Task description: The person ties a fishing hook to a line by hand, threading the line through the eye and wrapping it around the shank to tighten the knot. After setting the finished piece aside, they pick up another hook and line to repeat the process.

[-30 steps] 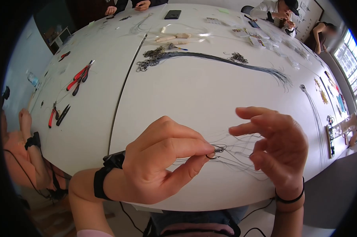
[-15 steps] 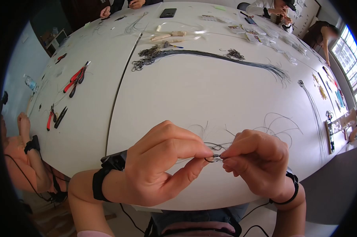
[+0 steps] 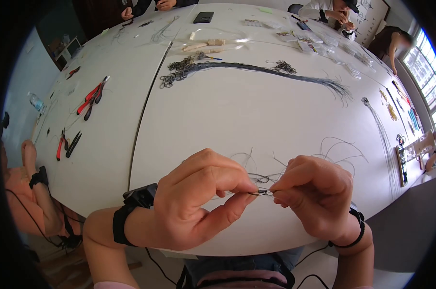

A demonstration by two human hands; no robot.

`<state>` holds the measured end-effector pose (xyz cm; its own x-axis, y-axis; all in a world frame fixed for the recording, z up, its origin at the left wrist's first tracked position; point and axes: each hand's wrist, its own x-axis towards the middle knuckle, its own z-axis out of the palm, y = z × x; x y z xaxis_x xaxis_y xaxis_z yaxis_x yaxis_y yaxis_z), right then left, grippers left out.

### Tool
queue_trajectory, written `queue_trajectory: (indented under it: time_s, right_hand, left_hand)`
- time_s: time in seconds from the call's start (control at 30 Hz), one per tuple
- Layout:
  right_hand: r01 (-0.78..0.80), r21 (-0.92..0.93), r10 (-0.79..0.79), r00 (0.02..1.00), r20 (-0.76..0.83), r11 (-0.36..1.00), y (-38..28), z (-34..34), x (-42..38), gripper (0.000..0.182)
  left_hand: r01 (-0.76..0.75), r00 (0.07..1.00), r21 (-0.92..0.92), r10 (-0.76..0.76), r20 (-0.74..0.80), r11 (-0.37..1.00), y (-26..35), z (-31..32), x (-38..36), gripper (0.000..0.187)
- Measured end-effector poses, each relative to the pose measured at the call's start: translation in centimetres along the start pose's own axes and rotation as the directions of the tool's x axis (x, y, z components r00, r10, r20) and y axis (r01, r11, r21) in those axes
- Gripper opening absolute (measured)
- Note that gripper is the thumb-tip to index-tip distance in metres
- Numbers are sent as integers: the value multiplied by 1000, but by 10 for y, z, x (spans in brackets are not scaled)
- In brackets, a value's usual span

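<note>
My left hand pinches a small metal ring between thumb and forefinger, just above the near edge of the white table. My right hand pinches the same ring from the right, fingertips meeting those of my left hand. Thin grey threads trail from the ring and curl loosely over the table behind my hands. Both wrists carry black bands.
A long bundle of dark threads with hooks lies across the table's far half. Red and black pliers and cutters lie at the left. A phone and small packets are far off. Other people sit around the table; one arm rests at the left.
My right hand, open with fingers spread a second ago, came in and closed on the ring beside my left fingertips. The loose threads have shifted on the table.
</note>
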<state>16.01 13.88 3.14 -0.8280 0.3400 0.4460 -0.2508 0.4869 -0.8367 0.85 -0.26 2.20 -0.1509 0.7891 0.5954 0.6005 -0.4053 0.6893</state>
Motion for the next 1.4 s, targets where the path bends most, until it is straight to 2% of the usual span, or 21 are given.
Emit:
queue_trajectory:
  time_s: [0.07,0.13,0.17,0.23,0.27,0.33,0.47,0.67,0.83,1.23,1.33,1.4]
  right_hand:
    - [-33,30,33,999,16,999,-1,0,0,16]
    - [-160,161,149,986,77,974,-4,2,1,15]
    - [-161,162,151,986,74,974,-6,2,1,15]
    - [-273,258,243,959,144,927,-9,2,0,14]
    - [-275,259,244,959,143,926,-6,2,-1,14]
    - [-146,289,118,987,113,946,1,0,-2,11]
    - [-142,300,113,987,114,943,3,-2,-3,9]
    - [-242,388,213,970,118,889,1,-2,-3,8]
    - [-202,335,166,977,132,921,3,-2,-4,9]
    - [-186,279,166,982,93,942,2,-1,-4,9]
    - [-198,347,194,980,48,917,2,2,-4,11]
    - [-178,300,172,984,47,937,3,0,-3,12]
  left_hand:
    - [-47,999,20,47,-9,999,-3,0,1,17]
    - [-92,996,39,93,-14,995,-4,-1,1,17]
    - [-107,994,39,107,-5,993,-4,-1,1,17]
    - [-121,993,37,121,7,992,-4,0,2,17]
    - [-121,993,36,121,-1,992,-4,1,1,18]
    - [-119,993,35,120,-7,992,-4,1,1,18]
    - [-128,992,55,128,11,990,-4,1,2,21]
    - [-137,990,50,136,27,989,-5,2,1,24]
    - [-139,990,32,139,17,990,-6,2,1,25]
    - [-75,996,-1,75,40,997,-4,1,2,20]
    - [-52,994,-5,53,93,999,-5,-1,4,23]
    - [111,988,-114,-96,124,987,-2,1,5,28]
